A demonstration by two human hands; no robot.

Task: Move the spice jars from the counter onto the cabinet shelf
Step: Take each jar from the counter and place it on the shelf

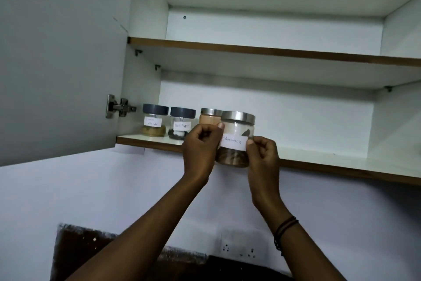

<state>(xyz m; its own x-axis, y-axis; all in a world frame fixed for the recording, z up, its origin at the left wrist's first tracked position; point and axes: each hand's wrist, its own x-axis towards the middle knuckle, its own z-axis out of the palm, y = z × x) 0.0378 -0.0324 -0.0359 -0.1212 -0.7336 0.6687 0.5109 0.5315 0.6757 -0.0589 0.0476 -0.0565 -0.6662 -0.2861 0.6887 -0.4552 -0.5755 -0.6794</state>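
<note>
Nearest to me, both forearms rise from the bottom edge, the elbows cut off by the frame; a dark band (286,228) circles the right wrist. My left hand (200,144) and right hand (262,153) hold the cinnamon jar (235,142) between them at the front edge of the lower shelf (341,164), each grip curled, thumb and fingers pinching the jar's sides beside its white label. The jar's base overlaps the shelf's front edge, and I cannot tell whether it rests on the shelf or hangs just in front of it. Its steel lid is on; brown contents fill the bottom. Behind the left hand, a steel-lidded jar (210,118) of orange-pink powder stands largely hidden. Farther toward the shelf's left end stand two grey-lidded jars: the black pepper jar (182,124), its lower right covered by my knuckles, and the leftmost jar (155,123), whose label is too blurred to read fully. The cabinet door (61,64) hangs open at left. The upper shelf (273,52) runs above.
</note>
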